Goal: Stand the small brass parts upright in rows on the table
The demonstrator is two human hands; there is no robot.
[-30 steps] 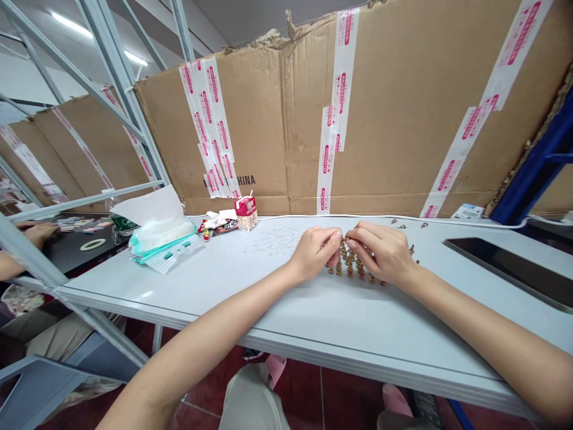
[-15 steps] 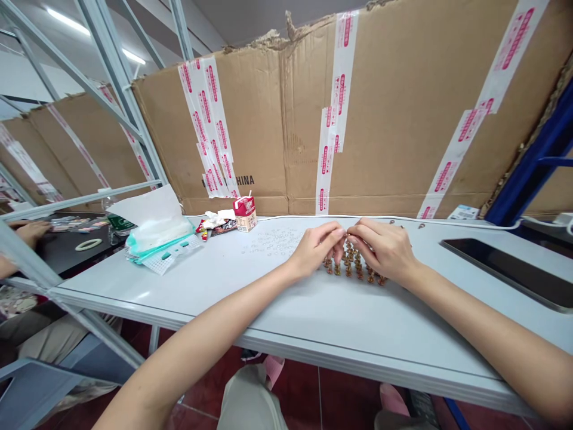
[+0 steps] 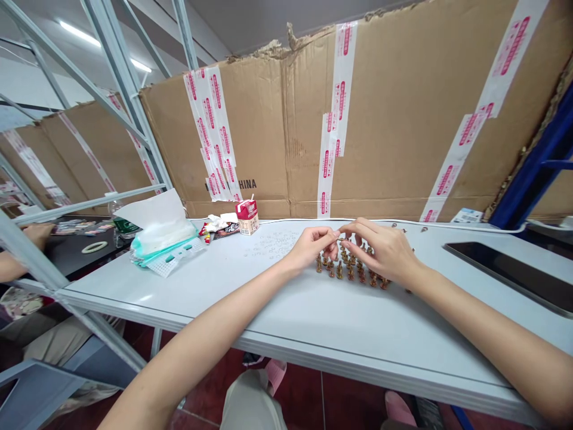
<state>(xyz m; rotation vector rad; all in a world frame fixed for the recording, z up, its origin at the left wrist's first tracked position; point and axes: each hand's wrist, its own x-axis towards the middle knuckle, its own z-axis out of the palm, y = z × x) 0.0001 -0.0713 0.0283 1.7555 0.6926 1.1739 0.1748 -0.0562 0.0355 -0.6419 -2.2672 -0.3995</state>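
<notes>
The person's left hand (image 3: 311,249) and right hand (image 3: 387,251) are together above the white table (image 3: 358,322), their fingertips almost meeting just over a block of small brass-coloured pieces (image 3: 351,267). Those pieces stand upright in rough rows, right of the table's middle, and a good many look already set in place. Something thin seems pinched at the fingertips, though from here it is too small to say what it is or which hand has it. A few loose pieces (image 3: 394,226) lie apart near the far edge, beyond the rows, while tiny pale beads (image 3: 271,245) are scattered to the left. Further left sit a tissue pack (image 3: 159,224) and a drink carton (image 3: 247,217), with a black tablet (image 3: 514,276) to the right. At the far left, a co-worker's hand (image 3: 38,234) rests over a dark table (image 3: 78,257).
</notes>
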